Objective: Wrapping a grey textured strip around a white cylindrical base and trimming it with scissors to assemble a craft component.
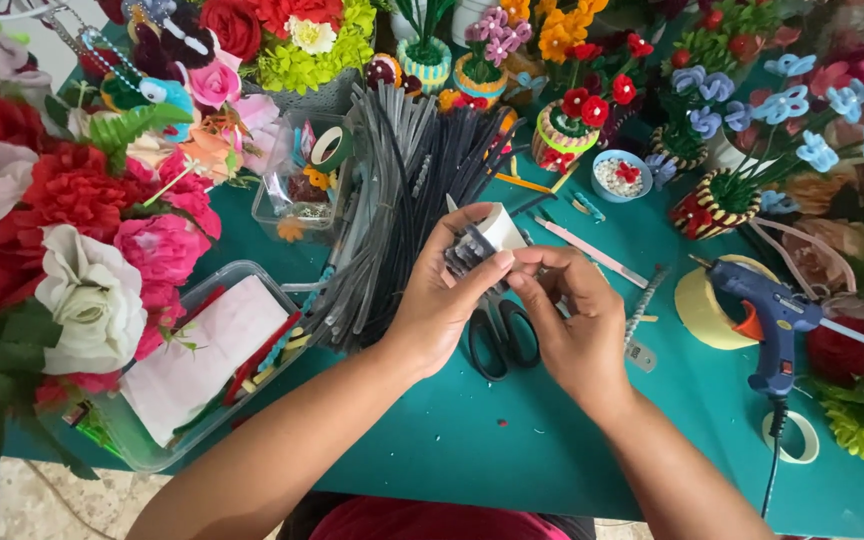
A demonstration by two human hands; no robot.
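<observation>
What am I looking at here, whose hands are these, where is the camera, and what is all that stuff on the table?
There is no machine here: this is one picture from a camera worn on a person's head, looking down at their own two bare hands over a teal table. The left hand and right hand together hold a small white cup-shaped piece with dark strips pressed against it. Black scissors lie on the table just under the hands. Behind them is a big bundle of dark and grey strips. To the right rests a blue glue gun. At the left are large fabric flowers and a clear plastic tray. Small craft flower pots line the back.
</observation>
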